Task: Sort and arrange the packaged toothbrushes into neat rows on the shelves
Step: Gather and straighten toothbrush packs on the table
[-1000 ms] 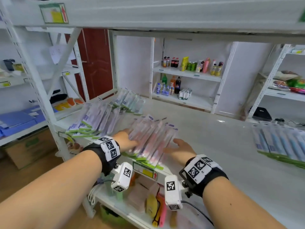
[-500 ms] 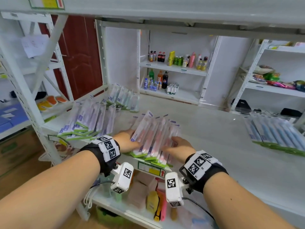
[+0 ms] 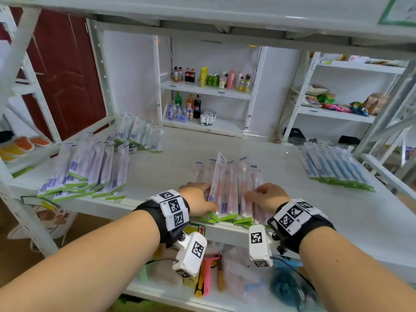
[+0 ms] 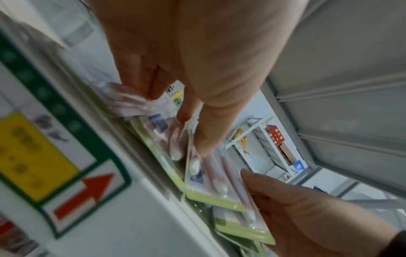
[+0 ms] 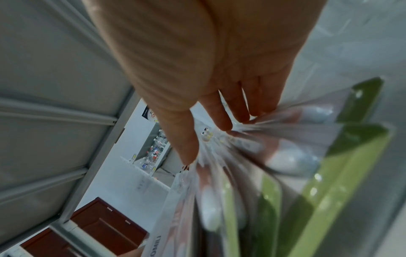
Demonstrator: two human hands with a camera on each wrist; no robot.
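A bunch of pink toothbrush packs [image 3: 231,190] stands fanned at the front edge of a white shelf [image 3: 258,158], green card bottoms hanging just over the lip. Each pack looks light: a thin clear blister on a card back, stiff along its length but glossy, so the packs will likely slide over one another and splay unless squeezed from both sides. The best hold seems to be low down, near the green card ends, where the stack is thickest and squarest.

The left hand [image 3: 198,202] presses on the left side of the bunch, with its fingers [image 4: 204,137] straight and laid on the top packs, thumb alongside. The right hand [image 3: 267,197] presses on the right side, with its fingers [image 5: 224,113] also straight and slightly spread against the plastic. Neither hand curls round anything; both palms push inward. Both forearms reach forward from the near side, wrists level.

Purple packs [image 3: 90,174] lie in a loose row at the shelf's left edge, blue packs [image 3: 333,165] near its right edge.
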